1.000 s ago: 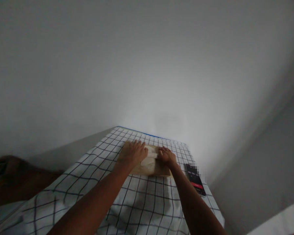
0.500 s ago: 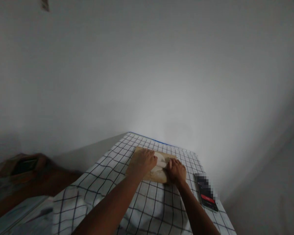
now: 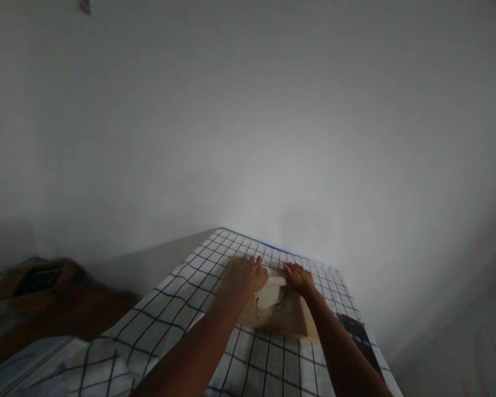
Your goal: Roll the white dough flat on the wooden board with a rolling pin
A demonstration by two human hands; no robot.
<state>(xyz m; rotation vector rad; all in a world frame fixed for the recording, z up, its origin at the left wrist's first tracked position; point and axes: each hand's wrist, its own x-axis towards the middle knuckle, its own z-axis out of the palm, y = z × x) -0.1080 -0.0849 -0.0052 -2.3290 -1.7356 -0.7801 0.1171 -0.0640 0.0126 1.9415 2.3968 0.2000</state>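
A brown paper envelope or flat parcel (image 3: 287, 317) with a white sheet (image 3: 268, 295) showing at its torn top lies on a white cloth with a dark grid (image 3: 182, 309). My left hand (image 3: 242, 278) rests palm down on its left part, fingers together and pointing away. My right hand (image 3: 300, 278) presses on its far right corner, fingers bent down onto the paper. Both forearms reach in from the bottom edge.
A dark phone (image 3: 357, 339) lies on the cloth to the right of my right forearm. A bare grey wall (image 3: 248, 138) stands right behind the table. A brown wooden piece of furniture (image 3: 41, 298) is at the left.
My right hand has moved from the near right edge of the parcel to its far right corner. The parcel's top looks more torn open, and the view has shifted slightly.
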